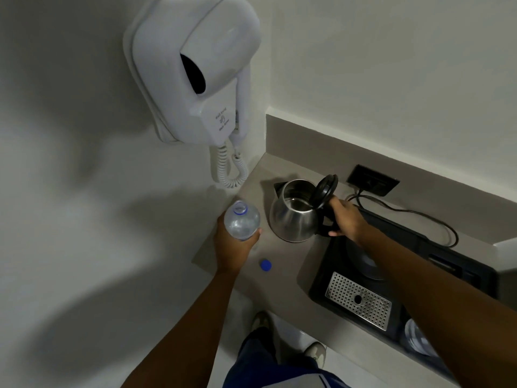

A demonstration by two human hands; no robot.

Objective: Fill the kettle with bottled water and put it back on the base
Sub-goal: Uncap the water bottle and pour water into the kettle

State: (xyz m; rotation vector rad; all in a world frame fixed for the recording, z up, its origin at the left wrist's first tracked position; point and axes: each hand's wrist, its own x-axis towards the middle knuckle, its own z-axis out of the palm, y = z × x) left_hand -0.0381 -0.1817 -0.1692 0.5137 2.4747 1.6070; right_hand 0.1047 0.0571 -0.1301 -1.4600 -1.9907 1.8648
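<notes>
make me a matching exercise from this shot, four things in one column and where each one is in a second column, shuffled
Things:
1. clear plastic water bottle
2. small blue bottle cap
3. stainless steel kettle
4. white wall-mounted hair dryer

Places:
A. lying loose on the grey counter
B. fixed to the wall above the counter
C. held in the left hand
D. standing on the counter, lid open, handle gripped by the right hand

Pairs: 1-C, 2-A, 3-D, 4-B
</notes>
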